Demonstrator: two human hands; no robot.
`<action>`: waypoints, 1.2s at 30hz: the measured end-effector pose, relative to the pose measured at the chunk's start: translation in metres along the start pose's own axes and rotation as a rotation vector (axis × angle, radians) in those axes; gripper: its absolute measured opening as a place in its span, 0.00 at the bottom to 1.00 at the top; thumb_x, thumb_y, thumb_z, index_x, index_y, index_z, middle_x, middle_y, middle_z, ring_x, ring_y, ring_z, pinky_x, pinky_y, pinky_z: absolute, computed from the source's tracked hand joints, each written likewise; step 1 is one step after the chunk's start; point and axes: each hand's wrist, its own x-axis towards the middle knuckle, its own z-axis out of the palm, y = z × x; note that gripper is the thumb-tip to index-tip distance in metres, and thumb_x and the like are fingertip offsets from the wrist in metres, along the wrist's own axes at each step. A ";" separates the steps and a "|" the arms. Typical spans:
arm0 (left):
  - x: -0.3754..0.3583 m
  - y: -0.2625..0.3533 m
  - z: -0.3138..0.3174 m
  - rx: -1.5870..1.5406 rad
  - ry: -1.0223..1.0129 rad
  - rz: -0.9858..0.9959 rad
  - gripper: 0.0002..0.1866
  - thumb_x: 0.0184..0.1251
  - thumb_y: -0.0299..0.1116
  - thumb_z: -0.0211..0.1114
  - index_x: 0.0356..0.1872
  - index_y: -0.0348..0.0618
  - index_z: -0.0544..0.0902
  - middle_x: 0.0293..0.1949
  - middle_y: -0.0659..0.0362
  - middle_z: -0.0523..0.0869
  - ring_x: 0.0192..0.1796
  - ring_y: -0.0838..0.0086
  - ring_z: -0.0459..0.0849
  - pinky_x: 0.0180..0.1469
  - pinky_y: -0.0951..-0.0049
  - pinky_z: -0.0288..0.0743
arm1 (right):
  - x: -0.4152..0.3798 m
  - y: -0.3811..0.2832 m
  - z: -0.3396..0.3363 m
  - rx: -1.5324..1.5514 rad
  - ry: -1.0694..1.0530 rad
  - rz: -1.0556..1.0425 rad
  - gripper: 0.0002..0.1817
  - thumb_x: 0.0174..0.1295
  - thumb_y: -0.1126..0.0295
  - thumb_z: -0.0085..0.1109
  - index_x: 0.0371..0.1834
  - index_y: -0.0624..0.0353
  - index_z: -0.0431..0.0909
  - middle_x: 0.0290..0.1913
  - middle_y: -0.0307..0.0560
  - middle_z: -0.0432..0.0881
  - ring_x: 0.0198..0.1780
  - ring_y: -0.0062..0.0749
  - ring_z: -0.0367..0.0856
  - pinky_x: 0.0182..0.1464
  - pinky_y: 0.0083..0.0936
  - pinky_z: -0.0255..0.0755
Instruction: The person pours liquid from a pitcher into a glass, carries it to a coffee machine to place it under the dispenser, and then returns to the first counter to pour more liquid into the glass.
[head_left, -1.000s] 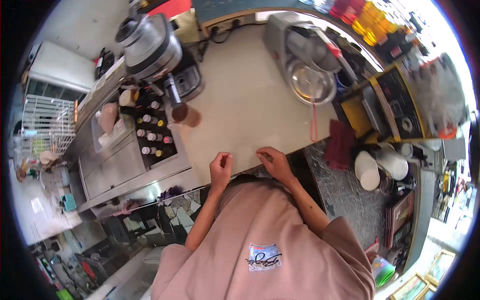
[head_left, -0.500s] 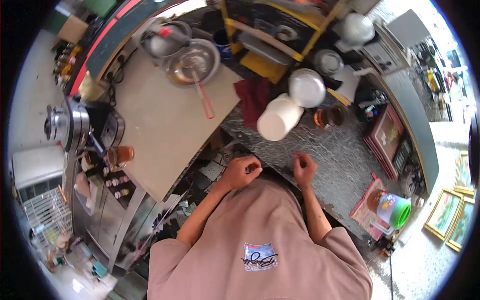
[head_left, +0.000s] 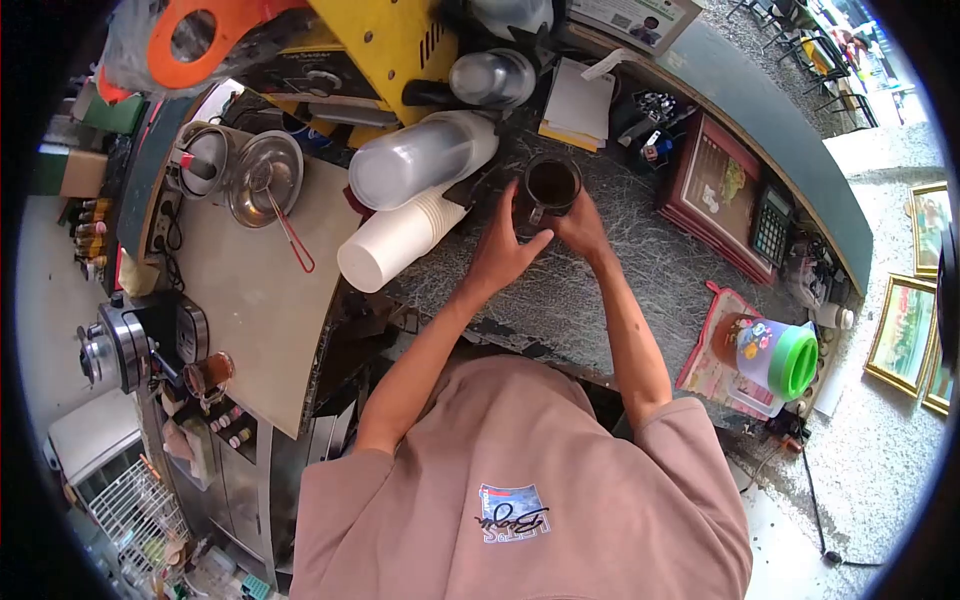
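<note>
A dark glass mug (head_left: 552, 182) stands over the black marbled counter, with what looks like dark liquid inside and a handle on the side toward me. My left hand (head_left: 507, 245) is wrapped around its left side, the thumb reaching across in front. From the right, my right hand (head_left: 582, 226) closes on the other side of the mug, its fingers partly hidden. Left of my hands, a stack of white paper cups (head_left: 395, 240) lies on its side against a stack of clear plastic cups (head_left: 425, 160).
A metal bowl (head_left: 290, 165) with a red-handled strainer (head_left: 293, 240) sits on the beige counter (head_left: 260, 320) at left. Reddish-brown menu folders (head_left: 715, 190) and a calculator (head_left: 772, 228) lie at right, near a green-lidded jug (head_left: 770, 355). A yellow machine (head_left: 400, 50) stands ahead.
Both hands have moved forward from near my body and taken hold of the glass mug. The view has shifted toward the right side of the counter.
</note>
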 end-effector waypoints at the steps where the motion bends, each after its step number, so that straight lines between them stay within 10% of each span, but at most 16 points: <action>1: 0.007 0.000 0.002 -0.047 -0.034 -0.045 0.51 0.63 0.39 0.75 0.80 0.34 0.51 0.74 0.37 0.66 0.76 0.47 0.68 0.75 0.54 0.64 | 0.003 0.002 0.000 -0.057 -0.050 0.033 0.43 0.47 0.67 0.79 0.70 0.57 0.70 0.65 0.53 0.81 0.68 0.45 0.79 0.69 0.39 0.72; 23: -0.112 0.020 -0.031 0.039 0.034 -0.113 0.42 0.66 0.31 0.71 0.78 0.38 0.59 0.71 0.43 0.71 0.72 0.54 0.74 0.62 0.60 0.79 | -0.097 -0.024 0.049 -0.261 -0.084 -0.238 0.33 0.48 0.67 0.76 0.61 0.60 0.76 0.56 0.59 0.84 0.58 0.57 0.83 0.57 0.46 0.78; 36: -0.232 0.009 -0.129 0.044 0.258 -0.170 0.44 0.59 0.21 0.66 0.77 0.34 0.55 0.72 0.38 0.66 0.76 0.46 0.66 0.77 0.56 0.61 | -0.140 -0.077 0.179 -0.271 -0.376 -0.305 0.35 0.47 0.64 0.79 0.60 0.60 0.78 0.58 0.55 0.84 0.60 0.53 0.82 0.62 0.42 0.77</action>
